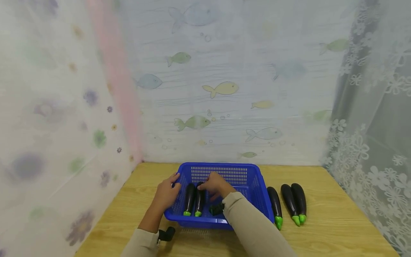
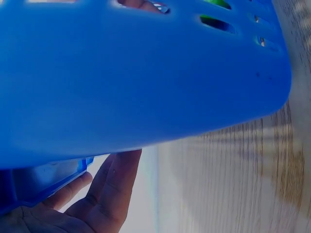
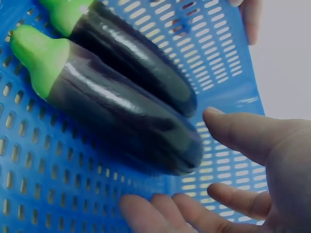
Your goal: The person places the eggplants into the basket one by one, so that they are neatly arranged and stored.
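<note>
A blue plastic basket (image 1: pixel 221 223) stands on the table, and two dark eggplants with green stems lie side by side at its left. My left hand (image 1: pixel 167 192) holds the basket's left rim; in the left wrist view its fingers (image 2: pixel 116 189) show beside the basket's wall. Inside the basket is my right hand (image 1: pixel 216 185), by the far end of the inner eggplant (image 1: pixel 199 201). The right wrist view shows its thumb and fingers spread apart near the tip of the closer eggplant (image 3: pixel 121 107), with a gap between. The other eggplant (image 1: pixel 189 200) lies along the basket's left wall.
Right of the basket, one eggplant (image 1: pixel 274 205) lies close against its side. Farther right are two more, a left eggplant (image 1: pixel 289 201) and a right eggplant (image 1: pixel 299 200), touching. The wooden table (image 1: pixel 334 214) meets a fish-patterned curtain (image 1: pixel 224 117) behind.
</note>
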{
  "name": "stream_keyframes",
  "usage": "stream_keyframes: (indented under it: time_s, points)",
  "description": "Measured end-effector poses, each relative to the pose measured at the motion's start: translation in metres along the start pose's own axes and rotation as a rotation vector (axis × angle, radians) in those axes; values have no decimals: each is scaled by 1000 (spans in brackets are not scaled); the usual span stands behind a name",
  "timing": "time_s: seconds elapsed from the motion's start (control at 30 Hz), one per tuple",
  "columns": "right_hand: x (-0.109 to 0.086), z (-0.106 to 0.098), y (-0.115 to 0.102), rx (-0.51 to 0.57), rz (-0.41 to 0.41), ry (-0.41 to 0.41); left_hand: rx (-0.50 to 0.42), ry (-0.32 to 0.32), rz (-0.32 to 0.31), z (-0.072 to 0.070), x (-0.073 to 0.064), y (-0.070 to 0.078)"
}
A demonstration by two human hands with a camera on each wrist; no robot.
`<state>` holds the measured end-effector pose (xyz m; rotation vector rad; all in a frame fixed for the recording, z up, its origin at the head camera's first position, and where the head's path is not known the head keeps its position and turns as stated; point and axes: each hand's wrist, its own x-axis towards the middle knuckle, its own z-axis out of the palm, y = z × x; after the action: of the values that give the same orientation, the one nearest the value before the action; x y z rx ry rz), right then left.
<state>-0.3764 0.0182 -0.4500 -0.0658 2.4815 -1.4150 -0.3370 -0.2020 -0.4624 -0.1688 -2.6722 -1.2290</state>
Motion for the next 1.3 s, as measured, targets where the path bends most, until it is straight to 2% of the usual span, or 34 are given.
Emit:
stream_keyframes:
  time_s: [0.23,0.43,0.6,0.87,1.17,1.3]
  points:
    - [-4,-3,-6,-72,-48,67,10,-13,-15,1,3,-6]
    - [-14,-15,-16,-157,-118,60,-3,-25,-16,0,3,-4]
    - [-27,-29,-19,-177,-157,68,-7,-25,-23,0,3,-3]
    - [-40,-57,-13,-143,-158,69,-22,-18,-24,-1,2,0]
    - [-58,-86,0,-213,-174,118,-23,-26,-40,-1,3,-4]
    - [-66,-100,8,-206,-183,136,-23,-28,-37,0,3,-5]
